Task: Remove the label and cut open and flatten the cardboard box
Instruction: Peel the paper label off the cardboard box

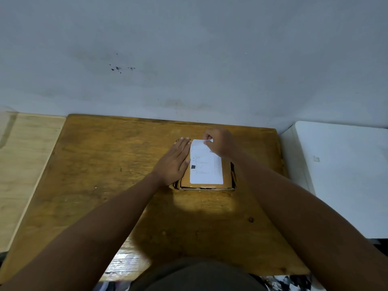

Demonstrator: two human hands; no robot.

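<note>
1. At the bottom centre of the frame I see my own torso in a dark garment, with both forearms reaching up toward the middle of the frame over the wooden surface (105,164).
2. The cardboard box (226,175) lies at the centre of the frame, toward the far right part of the surface. It appears low and closed; no cut is visible, and I see no cutting tool anywhere in frame.
3. The left hand (173,162) rests flat on the left part of the box top, fingers (182,143) extended and spread, gripping nothing. I judge it is pinning the box down.
4. The white label (206,166) covers most of the box top and is stuck flat along its near and middle portions.
5. The right hand (220,143) is at the far right corner of the label, fingers closed in a pinch on that corner, which looks slightly lifted.
6. Task status, as a judgement: label removal is at its very start; only one corner is free. Remaining: peel the full label, cut the box open, flatten it.
7. Beyond the surface, the upper frame shows a pale wall (189,49) with small dark marks at upper left.
</note>
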